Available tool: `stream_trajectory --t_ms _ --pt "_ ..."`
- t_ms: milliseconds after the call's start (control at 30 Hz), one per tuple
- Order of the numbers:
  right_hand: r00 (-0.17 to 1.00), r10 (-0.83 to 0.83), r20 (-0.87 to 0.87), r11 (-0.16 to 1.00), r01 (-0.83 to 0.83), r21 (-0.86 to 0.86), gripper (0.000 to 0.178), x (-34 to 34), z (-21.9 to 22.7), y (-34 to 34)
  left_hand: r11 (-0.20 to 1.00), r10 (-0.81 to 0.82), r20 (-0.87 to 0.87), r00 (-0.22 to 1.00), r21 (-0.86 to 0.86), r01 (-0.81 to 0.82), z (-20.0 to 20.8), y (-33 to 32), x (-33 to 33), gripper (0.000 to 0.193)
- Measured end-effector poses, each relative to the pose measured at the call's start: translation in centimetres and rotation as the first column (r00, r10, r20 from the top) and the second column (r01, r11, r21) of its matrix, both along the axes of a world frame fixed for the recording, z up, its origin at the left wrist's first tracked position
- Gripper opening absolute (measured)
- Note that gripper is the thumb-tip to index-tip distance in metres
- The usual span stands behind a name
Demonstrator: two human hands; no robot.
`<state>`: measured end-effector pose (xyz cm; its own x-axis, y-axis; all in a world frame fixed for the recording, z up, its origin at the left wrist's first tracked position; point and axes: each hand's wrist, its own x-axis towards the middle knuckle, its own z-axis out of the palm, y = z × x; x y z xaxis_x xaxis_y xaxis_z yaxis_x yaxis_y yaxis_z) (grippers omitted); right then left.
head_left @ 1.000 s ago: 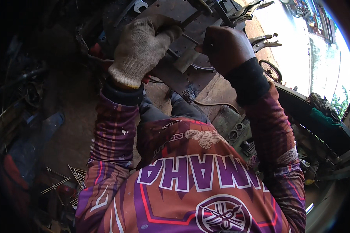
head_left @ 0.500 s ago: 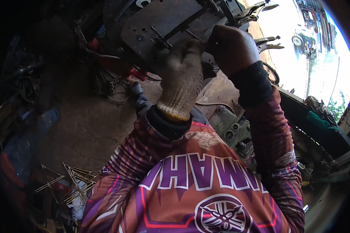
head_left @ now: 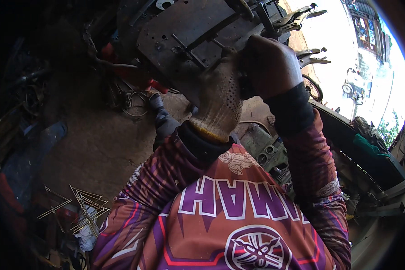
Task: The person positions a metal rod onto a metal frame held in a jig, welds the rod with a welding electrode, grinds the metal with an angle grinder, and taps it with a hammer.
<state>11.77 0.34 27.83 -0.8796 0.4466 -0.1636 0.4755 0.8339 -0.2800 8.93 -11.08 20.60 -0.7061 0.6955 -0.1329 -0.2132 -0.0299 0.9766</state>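
Head view: 2 gloved hands, left hand and right hand, fingers curled together, contents hidden.

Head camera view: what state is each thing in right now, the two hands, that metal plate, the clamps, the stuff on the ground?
Left hand, in a white knit glove: raised, pressed against the right hand.
Right hand, in a dark glove: fingers closed, what they grip is hidden.
Dark rusty steel plate: tilted, rods fixed across it.
Silver locking pliers: clamped at the plate's edge.
Thin metal rod triangles: lying loose on the dirt floor.
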Motion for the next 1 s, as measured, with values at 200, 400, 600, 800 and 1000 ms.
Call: stream_trajectory --t_ms 200,400,600,800,1000 --pt "0.992 0.123 -0.023 0.992 -0.123 0.019 0.01 0.7 0.8 -0.4 0.996 -0.052 -0.034 0.998 -0.08 0.049 0.7 -0.1 -0.6 0.032" --pt "0.967 0.027 -0.252 0.999 -0.032 -0.013 0.02 4.1 3.2 -2.0 0.99 0.058 0.703 0.709 0.054 -0.134 1.8 1.4 0.5 0.04" --pt "0.744 -0.08 -0.664 0.951 0.256 0.173 0.023 14.2 1.7 4.3 0.968 0.187 0.782 0.595 -0.045 -0.245 1.4 3.3 1.7 0.064" --pt "0.193 -0.821 -0.538 0.535 0.589 -0.606 0.025 20.0 -9.4 21.6 0.952 0.22 0.852 0.475 -0.081 -0.295 1.3 3.4 1.4 0.057" --pt "0.564 -0.822 -0.079 0.491 0.632 -0.599 0.048 13.0 -28.3 33.2 0.883 0.412 0.776 0.478 -0.211 -0.42 1.1 4.4 0.7 0.052"
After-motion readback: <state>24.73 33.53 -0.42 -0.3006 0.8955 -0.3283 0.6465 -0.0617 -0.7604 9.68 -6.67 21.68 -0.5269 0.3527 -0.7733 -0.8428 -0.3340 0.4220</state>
